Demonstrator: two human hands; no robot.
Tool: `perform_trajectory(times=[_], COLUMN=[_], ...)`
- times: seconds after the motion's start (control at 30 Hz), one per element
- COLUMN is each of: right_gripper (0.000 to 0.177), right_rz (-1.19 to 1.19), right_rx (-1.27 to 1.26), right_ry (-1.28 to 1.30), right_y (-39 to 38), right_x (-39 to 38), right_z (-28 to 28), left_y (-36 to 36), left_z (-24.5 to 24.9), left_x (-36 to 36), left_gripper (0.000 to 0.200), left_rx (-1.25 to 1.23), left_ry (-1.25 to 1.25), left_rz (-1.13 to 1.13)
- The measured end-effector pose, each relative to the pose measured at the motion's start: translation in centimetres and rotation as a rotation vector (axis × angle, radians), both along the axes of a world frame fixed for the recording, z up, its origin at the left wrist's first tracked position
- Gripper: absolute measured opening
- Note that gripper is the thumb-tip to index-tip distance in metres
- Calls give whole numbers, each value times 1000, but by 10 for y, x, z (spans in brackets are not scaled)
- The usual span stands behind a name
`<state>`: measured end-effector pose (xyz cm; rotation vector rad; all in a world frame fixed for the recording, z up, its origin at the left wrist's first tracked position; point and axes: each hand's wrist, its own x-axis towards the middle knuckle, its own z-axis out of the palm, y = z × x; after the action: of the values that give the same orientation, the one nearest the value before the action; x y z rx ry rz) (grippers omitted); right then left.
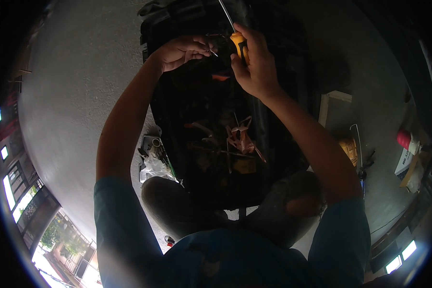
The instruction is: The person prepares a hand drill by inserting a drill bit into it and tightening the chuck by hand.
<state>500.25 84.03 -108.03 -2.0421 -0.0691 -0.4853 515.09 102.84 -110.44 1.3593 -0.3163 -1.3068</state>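
Observation:
My right hand is wrapped round the yellow and black handle of a screwdriver, whose metal shaft points up and away from me. To the left of it, my left hand pinches a small thin metal piece between thumb and fingers; it is too small to name. Both hands are above a large dark black surface in front of my legs. An orange-red object lies on it below the hands. Nearer to me is a crumpled pinkish strip among thin rods, with a dim yellow patch beside it.
On the grey floor at left, a clear plastic bag lies among small tools. At right are a pale-edged board, a yellow object, a hooked metal rod, a red object and a white box.

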Motion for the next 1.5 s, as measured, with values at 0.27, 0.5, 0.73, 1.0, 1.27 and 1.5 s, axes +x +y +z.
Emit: perform_trajectory(times=[0.27, 0.5, 0.73, 1.0, 1.27, 1.5], right_gripper=[59, 58, 59, 56, 56, 53], right_rz=[-20, -11, 4, 13, -1, 19], right_rx=[-40, -48, -76, -125, -169, -224], right_ry=[-64, -31, -20, -97, -84, -173], right_y=[0, 0, 0, 7, 2, 3], right_x=[2, 2, 1, 3, 5, 7], right_z=[-4, 0, -2, 5, 13, 11], left_y=[-1, -16, -11, 3, 19, -8], left_z=[6, -5, -5, -68, -32, -83], left_x=[0, -11, -44, 3, -70, -70], left_gripper=[25, 45, 96, 69, 42, 43], left_rx=[-16, 829, 570, 917, 883, 1017], left_ry=[45, -1094, -1288, -1790, -1481, -1652], left_rz=[23, -697, -764, -798, -1071, -896])
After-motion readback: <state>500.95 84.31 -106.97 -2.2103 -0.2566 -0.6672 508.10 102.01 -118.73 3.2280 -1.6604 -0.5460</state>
